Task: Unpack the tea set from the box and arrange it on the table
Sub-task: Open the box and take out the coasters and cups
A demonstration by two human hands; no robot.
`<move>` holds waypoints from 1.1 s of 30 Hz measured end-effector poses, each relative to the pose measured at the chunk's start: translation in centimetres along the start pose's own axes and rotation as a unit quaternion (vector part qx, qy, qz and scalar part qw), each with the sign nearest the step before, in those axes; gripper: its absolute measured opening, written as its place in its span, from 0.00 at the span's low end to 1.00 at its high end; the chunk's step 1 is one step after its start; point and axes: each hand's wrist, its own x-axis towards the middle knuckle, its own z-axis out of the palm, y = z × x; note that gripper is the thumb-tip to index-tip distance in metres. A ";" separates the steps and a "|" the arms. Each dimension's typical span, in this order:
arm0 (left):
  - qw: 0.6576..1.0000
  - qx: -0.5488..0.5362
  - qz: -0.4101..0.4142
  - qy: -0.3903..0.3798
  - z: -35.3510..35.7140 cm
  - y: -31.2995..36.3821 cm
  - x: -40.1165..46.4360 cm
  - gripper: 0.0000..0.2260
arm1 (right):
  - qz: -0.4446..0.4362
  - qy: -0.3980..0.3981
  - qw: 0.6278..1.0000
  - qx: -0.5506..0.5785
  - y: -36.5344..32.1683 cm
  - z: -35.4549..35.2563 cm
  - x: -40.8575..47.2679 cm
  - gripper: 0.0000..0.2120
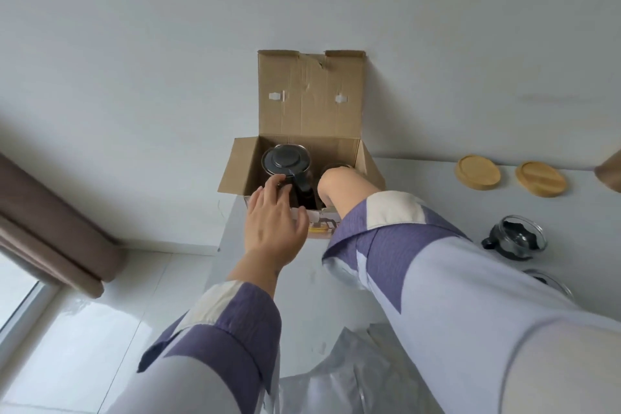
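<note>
The white table runs from the near edge back to a pale wall, and on its far left corner stands the cardboard box, its tall lid flap leaning upright against the wall and its side flaps spread outward. Left of the table there is pale tiled floor, with a brown curtain hanging beside a window at the far left. A crinkled sheet of silvery wrapping lies at the near edge of the table, partly under the person's sleeves, which are patched in purple, white and cream. Inside the box, in its left half, sits a teapot with a dark round lid and a dark handle turned toward the near side. The left hand reaches over the near wall of the box with its fingers spread wide and fairly straight, the fingertips touching the teapot near its handle but not curled round it. The right hand goes down into the right half of the box next to the teapot; its fingers are hidden inside, so I cannot tell whether it holds anything. On the right part of the table a glass cup with a dark handle rests, with the rim of a second glass piece just showing nearer, behind the right sleeve. Farther back on the right lie two round wooden coasters, side by side and slightly apart.
</note>
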 end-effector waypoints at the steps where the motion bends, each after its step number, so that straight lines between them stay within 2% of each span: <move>1: 1.000 0.000 0.002 -0.001 -0.1 0.1 0.0 0.27 | 0.006 -0.007 0.999 -0.037 -0.2 0.1 0.2 0.20; 3: 1.000 0.000 0.005 -0.004 -0.2 0.1 -0.1 0.28 | 0.011 -0.001 0.995 -0.094 -0.6 0.3 0.2 0.25; 5: 1.000 0.001 0.006 -0.004 -0.1 0.0 0.0 0.27 | 0.013 0.011 0.994 -0.106 -0.6 0.5 0.2 0.27; 7: 1.000 0.004 0.003 -0.004 0.2 -0.1 0.1 0.27 | 0.009 0.028 0.996 -0.082 -0.3 0.8 0.2 0.27; 12: 1.000 0.007 0.005 0.002 0.4 -0.1 0.0 0.25 | 0.059 0.021 0.998 -0.019 -0.1 1.3 1.2 0.38; 19: 1.000 -0.005 0.005 0.000 0.2 0.3 -0.3 0.26 | 0.046 0.049 0.997 0.049 0.3 0.7 0.9 0.33; 25: 1.000 0.003 0.006 -0.016 0.3 0.2 -0.1 0.29 | -0.017 0.077 0.996 0.033 1.3 0.8 0.5 0.31; 29: 1.000 0.008 0.007 -0.019 0.4 0.1 0.1 0.27 | -0.050 0.123 0.990 0.050 2.1 0.4 -0.1 0.35; 33: 1.000 0.008 -0.005 -0.021 0.4 0.4 0.2 0.26 | -0.070 0.140 0.981 0.112 2.7 -0.2 -0.6 0.39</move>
